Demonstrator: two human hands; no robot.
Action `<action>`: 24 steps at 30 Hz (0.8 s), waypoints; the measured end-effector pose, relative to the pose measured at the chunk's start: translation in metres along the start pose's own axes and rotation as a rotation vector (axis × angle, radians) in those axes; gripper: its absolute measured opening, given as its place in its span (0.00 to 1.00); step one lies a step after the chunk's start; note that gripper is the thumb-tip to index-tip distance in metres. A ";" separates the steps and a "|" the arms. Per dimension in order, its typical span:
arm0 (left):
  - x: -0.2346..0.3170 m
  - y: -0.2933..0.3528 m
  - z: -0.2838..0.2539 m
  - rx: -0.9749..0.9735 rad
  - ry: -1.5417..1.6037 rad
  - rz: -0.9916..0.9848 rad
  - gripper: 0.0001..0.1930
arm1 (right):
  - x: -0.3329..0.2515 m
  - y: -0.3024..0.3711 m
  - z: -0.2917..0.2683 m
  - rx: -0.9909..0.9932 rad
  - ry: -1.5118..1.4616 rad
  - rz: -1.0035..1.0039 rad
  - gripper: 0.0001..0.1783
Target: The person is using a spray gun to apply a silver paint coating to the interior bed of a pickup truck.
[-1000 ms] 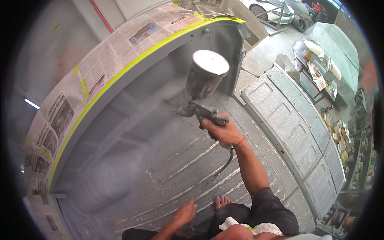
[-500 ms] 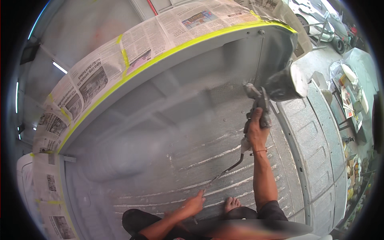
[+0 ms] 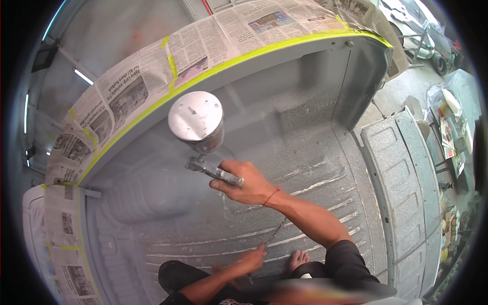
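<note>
Right hand (image 3: 248, 184) in closed grip on spray gun (image 3: 207, 136), left hand (image 3: 251, 260), near side of gun, fist-like around hose (image 3: 276, 232).

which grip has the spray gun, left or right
The right grip, the one with a thin red wristband, holds the spray gun; the left grip instead holds the hose.

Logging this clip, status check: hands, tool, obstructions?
Right hand gripping spray gun, cup on top. Left hand holding hose. Right forearm hides hose's upper part.
</note>
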State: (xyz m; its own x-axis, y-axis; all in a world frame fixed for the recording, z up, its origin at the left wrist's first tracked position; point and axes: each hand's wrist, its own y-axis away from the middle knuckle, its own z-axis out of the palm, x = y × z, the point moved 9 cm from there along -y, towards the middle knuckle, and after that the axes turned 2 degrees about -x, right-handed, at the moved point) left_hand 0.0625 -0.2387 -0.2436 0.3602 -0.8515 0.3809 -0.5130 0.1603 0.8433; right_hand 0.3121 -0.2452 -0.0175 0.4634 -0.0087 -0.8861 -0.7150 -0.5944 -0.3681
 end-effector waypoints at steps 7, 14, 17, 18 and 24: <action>-0.002 -0.004 0.005 0.030 -0.023 0.075 0.24 | 0.031 0.025 -0.059 0.330 -0.044 0.199 0.17; 0.002 0.008 -0.006 0.083 0.045 0.125 0.24 | 0.077 0.121 -0.194 0.983 0.116 0.360 0.16; 0.012 0.012 -0.013 0.103 0.042 0.068 0.24 | 0.077 0.160 -0.240 1.203 0.306 0.410 0.15; 0.019 0.015 -0.018 0.092 0.021 0.044 0.25 | 0.076 0.173 -0.249 1.278 0.387 0.453 0.15; 0.021 0.012 -0.017 0.012 0.022 -0.014 0.22 | 0.075 0.151 -0.218 1.012 0.209 0.434 0.14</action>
State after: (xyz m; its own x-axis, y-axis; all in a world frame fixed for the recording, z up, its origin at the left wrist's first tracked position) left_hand 0.0773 -0.2466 -0.2192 0.3846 -0.8422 0.3778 -0.5173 0.1423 0.8439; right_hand 0.3529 -0.5110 -0.0778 0.0826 -0.2480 -0.9652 -0.8894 0.4185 -0.1837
